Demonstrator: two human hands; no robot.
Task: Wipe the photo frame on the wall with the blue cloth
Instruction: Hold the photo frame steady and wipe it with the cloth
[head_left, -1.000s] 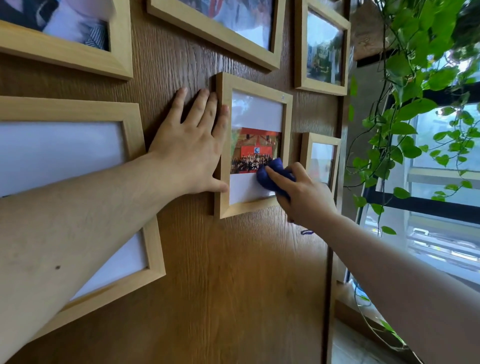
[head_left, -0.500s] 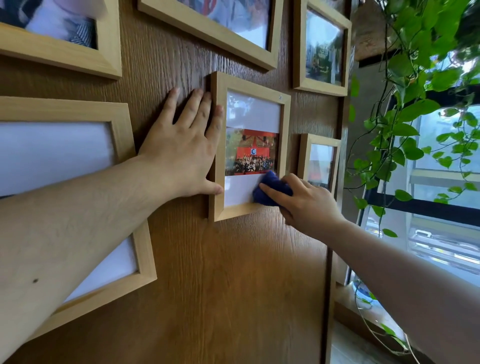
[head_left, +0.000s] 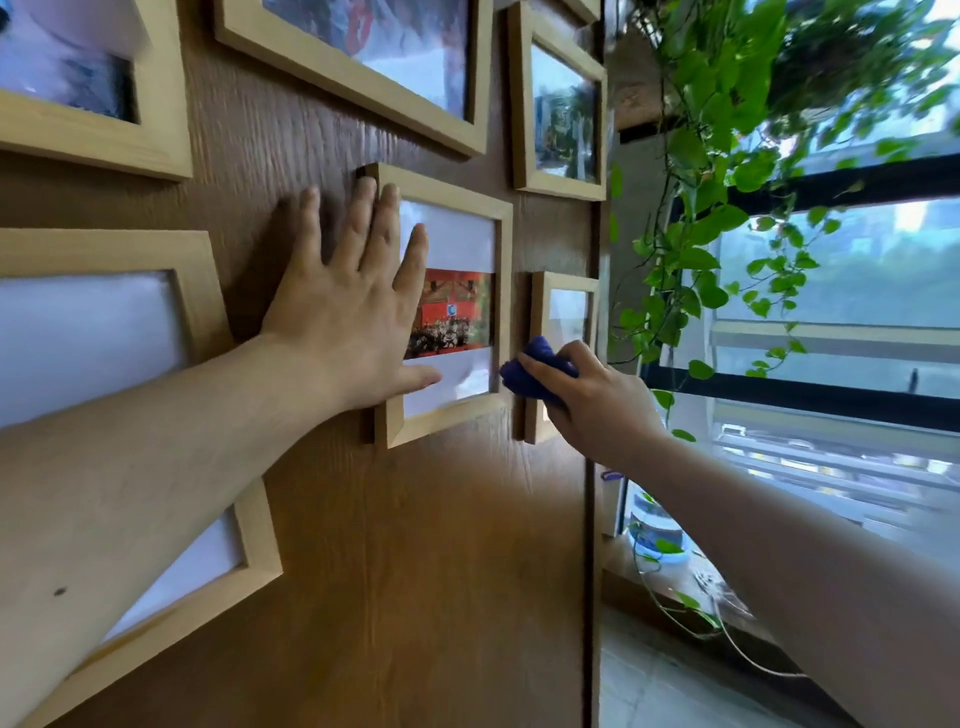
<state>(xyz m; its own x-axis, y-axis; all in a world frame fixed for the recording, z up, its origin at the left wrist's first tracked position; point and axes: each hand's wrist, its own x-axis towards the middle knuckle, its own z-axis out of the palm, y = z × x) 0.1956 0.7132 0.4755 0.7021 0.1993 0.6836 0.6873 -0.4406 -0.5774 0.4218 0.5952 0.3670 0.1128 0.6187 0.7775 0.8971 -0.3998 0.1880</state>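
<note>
Wall (head_left: 426, 571) was dark wood-grain panel, filling the left and centre of view, hung with several light wooden frames. Window (head_left: 841, 332) with dark bars sat to the right, trailing green plant (head_left: 717, 171) hanging in front of it.

Large frame (head_left: 197, 291) at left was partly covered by the left forearm. Two more frames ran along the top, one tall frame (head_left: 558, 104) at upper right.

Photo frame (head_left: 452, 415), the target, hung mid-wall, holding a red group photo on white mat. Small frame (head_left: 537, 312) hung just beside it on the right.

Left hand (head_left: 348, 317) was open, fingers spread, palm flat across the photo frame's left edge, thumb lying on the lower glass.

Right hand (head_left: 592, 400) was closed around the bunched blue cloth (head_left: 530, 371). Cloth was at the photo frame's lower right corner, touching its right rail, and overlapped the small frame's lower left edge.

View was slightly motion-blurred.
</note>
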